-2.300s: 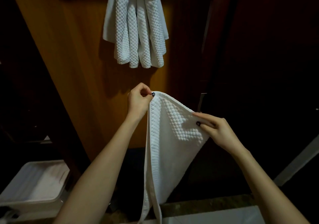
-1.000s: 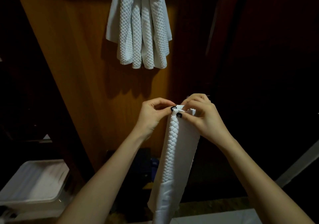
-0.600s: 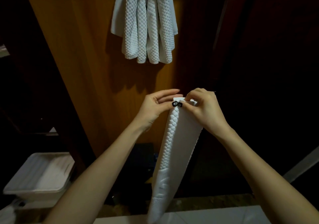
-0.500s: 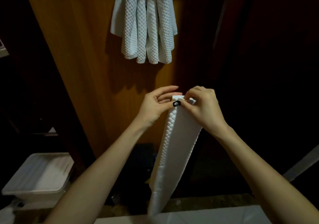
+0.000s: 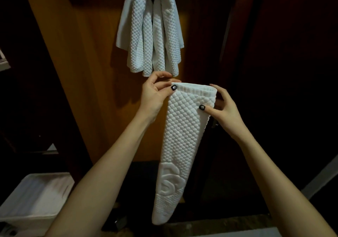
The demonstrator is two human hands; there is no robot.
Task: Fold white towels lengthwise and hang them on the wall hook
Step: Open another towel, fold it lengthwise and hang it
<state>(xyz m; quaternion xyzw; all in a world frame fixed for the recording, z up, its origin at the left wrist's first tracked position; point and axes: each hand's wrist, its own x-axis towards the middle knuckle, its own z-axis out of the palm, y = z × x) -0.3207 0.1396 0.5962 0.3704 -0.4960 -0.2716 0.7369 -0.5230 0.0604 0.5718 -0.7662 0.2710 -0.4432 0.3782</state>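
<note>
Against the orange wooden panel (image 5: 82,72) at upper centre, hung towels (image 5: 150,35) are being lit. Just below, a folded towel (image 5: 182,136) is being pinched at its top corners by the left hand (image 5: 155,98) and right hand (image 5: 225,112).

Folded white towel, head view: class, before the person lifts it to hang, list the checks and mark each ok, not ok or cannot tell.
1. Left hand pinches the folded towel at its top left corner: ok.
2. Right hand pinches its right edge, thumb in front: ok.
3. It forms one narrow lengthwise strip, hanging down: ok.
4. Room above for another towel: cannot tell, the hanging towels cover the spot.
5. Lower end clear of the ledge: cannot tell.
</note>
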